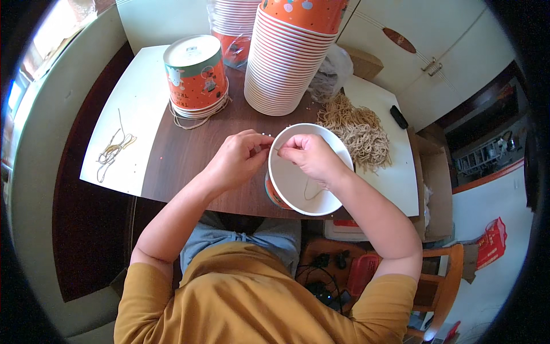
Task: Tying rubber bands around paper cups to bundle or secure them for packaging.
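Observation:
A paper bucket (317, 207) with a white inside stands tilted at the table's near edge, its mouth toward me. My right hand (312, 156) reaches into it, thumb and forefinger pinched close to the left inner wall on a thin tan string (310, 195). Part of that string hangs loose inside the bucket below the hand. Outside the same wall, my left hand (239, 157) has its fingertips pinched together near the rim. What lies between them is too small to make out.
Behind the bucket rises a tall stack of nested paper buckets (283, 63). An upside-down orange bucket (196, 77) with string round its base stands at the left. A heap of tan strings (361, 135) lies right, some loose strings (116, 147) far left, a black object (399, 117) at the right edge.

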### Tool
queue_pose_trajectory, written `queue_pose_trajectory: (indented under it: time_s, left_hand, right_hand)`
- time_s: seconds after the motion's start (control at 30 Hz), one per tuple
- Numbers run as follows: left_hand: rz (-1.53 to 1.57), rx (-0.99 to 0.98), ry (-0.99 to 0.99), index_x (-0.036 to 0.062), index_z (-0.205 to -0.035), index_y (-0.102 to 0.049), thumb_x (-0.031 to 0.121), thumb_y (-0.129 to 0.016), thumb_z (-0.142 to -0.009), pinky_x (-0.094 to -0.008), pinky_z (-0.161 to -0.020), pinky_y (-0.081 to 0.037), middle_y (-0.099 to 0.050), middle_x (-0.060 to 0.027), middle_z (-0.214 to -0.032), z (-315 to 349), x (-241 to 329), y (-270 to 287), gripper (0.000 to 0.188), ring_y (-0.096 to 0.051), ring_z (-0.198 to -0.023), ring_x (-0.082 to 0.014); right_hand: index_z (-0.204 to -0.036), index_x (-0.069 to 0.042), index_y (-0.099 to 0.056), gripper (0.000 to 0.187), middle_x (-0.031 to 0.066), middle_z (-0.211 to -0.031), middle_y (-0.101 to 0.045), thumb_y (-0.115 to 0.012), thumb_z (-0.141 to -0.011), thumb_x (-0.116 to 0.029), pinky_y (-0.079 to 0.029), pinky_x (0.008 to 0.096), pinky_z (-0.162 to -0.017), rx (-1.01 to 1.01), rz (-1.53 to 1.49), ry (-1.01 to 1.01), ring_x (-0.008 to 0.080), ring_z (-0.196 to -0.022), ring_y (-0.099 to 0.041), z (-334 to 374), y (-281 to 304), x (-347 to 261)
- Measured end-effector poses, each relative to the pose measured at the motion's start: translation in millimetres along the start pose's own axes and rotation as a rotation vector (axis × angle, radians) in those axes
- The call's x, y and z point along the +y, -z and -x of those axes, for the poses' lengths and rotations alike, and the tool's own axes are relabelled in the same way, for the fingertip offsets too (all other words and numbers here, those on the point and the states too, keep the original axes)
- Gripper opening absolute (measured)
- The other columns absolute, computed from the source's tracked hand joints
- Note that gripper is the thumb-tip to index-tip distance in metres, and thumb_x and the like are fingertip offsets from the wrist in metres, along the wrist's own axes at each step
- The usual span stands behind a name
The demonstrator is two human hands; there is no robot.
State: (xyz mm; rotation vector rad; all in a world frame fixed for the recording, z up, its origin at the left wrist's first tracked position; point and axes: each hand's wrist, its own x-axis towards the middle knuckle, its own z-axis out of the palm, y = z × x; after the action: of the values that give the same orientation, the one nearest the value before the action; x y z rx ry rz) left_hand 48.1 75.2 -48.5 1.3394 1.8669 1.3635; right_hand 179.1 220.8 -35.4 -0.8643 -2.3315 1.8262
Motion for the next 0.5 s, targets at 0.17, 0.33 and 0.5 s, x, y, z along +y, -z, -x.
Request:
queue_pose_trajectory:
  time_s: [0.17, 0.33, 0.5]
  left_hand:
    - [-0.205, 0.068, -0.379, -0.0023, -0.091, -0.067, 0.005, -0.062, -0.081, -0.0356, -0.057, -0.047, -0.058, -0.0140, -0.072, -4.9, -15.2, -3.1, 0.013, -0.058, -0.060, -0.0273]
    - [-0.258, 0.011, -0.218, -0.0022, -0.079, -0.062, 0.008, -0.062, -0.077, -0.0383, -0.060, -0.048, -0.058, -0.0155, -0.072, 17.8, 7.9, 15.7, 0.011, -0.059, -0.065, -0.0319]
    - [-0.148, -0.044, -0.071, -0.0017, -0.077, -0.061, 0.008, -0.061, -0.075, -0.0363, -0.060, -0.048, -0.058, -0.0150, -0.076, 52.8, 27.7, 40.9, 0.009, -0.059, -0.067, -0.0292]
  right_hand:
    - [-0.083, -0.002, -0.066, 0.012, -0.0003, -0.073, -0.062, -0.064, -0.088, -0.013, -0.044, 0.0236, -0.057, -0.006, 0.022, 0.028, 0.0062, -0.064, -0.054, 0.4, -3.9, -6.4]
    - [-0.110, 0.001, -0.061, 0.046, 0.0056, -0.084, -0.066, -0.072, -0.084, -0.036, -0.050, 0.0294, -0.067, -0.131, 0.133, 0.042, 0.0135, -0.075, -0.062, 21.8, -2.5, -24.7]
    - [-0.129, -0.002, -0.048, 0.084, 0.0168, -0.098, -0.064, -0.081, -0.066, -0.047, -0.051, 0.0395, -0.079, -0.090, 0.899, 0.398, 0.0315, -0.088, -0.064, 86.7, -18.1, -60.1]
